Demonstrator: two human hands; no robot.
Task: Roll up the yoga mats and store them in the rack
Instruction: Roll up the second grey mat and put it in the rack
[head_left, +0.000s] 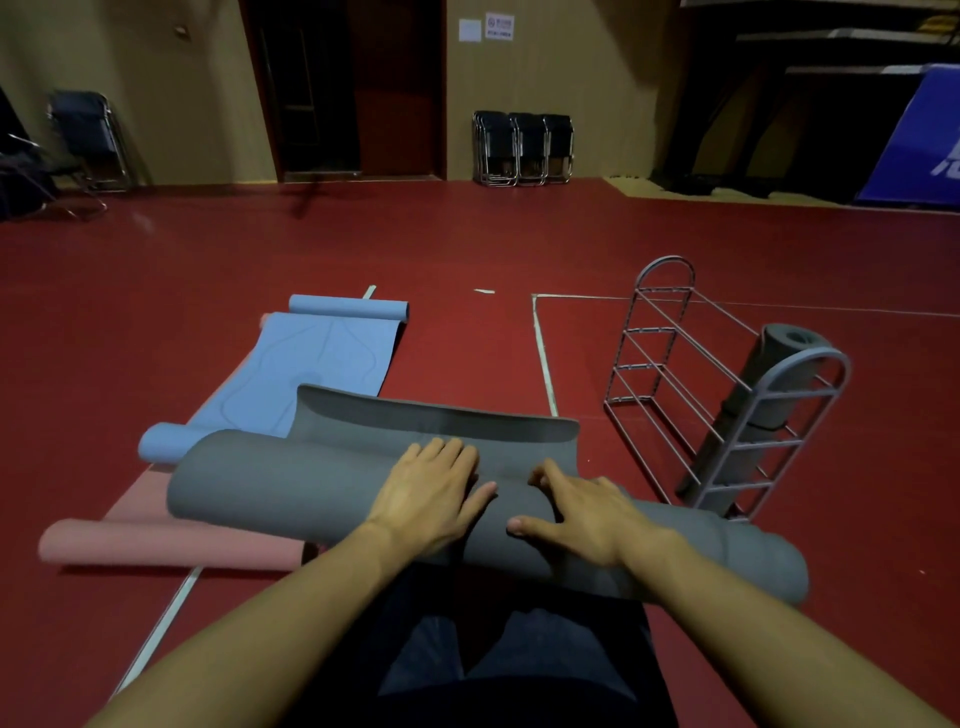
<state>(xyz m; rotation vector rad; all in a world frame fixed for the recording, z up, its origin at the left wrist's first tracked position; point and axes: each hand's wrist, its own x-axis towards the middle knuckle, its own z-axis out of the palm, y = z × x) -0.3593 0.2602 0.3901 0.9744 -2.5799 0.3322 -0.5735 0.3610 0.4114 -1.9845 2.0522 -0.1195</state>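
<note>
Left hand (431, 493): palm down on top of the grey mat (332, 493), fingers straight and close together, pointing away from the person, pressing rather than gripping; right hand (582, 506): also on the roll, just beside the left, fingers bent with tips dug into the seam where roll meets flat tail, thumb out to the side; whether it pinches any material cannot be told. Grey mat: mostly rolled, long axis lying left to right across the person's front, directly under both hands; short unrolled tail lying beyond the roll, far edge curling up; both hands sit right of the roll's middle, the left nearer centre. Judged step: pushing the roll forward over the remaining tail, nearly complete. Rack (727, 395): wire frame, standing on the floor ahead and to the right, nearer the right hand; one rolled grey mat (769, 395) already leaning inside it. Blue mat (306, 369): flat, ends curled, ahead-left; pink mat (171, 543): partly rolled, left, beneath the grey roll's end. Forearms: both extended forward, roughly parallel.
</note>
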